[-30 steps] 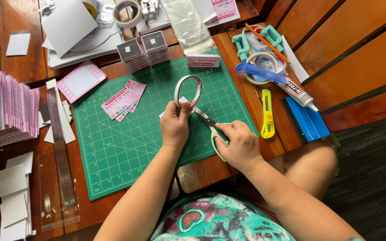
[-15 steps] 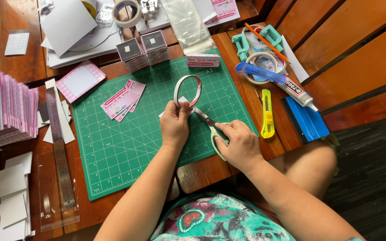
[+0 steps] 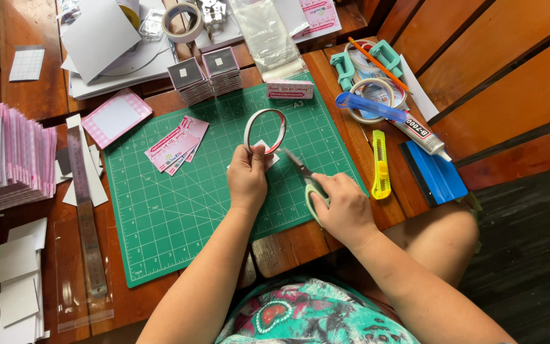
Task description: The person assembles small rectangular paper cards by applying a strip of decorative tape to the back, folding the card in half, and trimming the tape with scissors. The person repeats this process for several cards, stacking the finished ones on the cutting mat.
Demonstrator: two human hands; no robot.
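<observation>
Near the centre of the frame, the left hand [image 3: 247,178] is gripping a tape roll [image 3: 265,130] with closed fingers, upright over the green mat [image 3: 179,210]. The right hand [image 3: 345,207] is closing its fingers around scissors [image 3: 303,175], whose blades are pointing toward the roll.

A worktop [image 3: 27,95] of reddish-brown wooden planks fills most of the view, its boards running with dark gaps between them. To the right, further slatted boards [image 3: 504,70] of the same warm wood slant away. Below them lies a dark, grey-black floor [image 3: 529,255] under soft, even daylight.
</observation>
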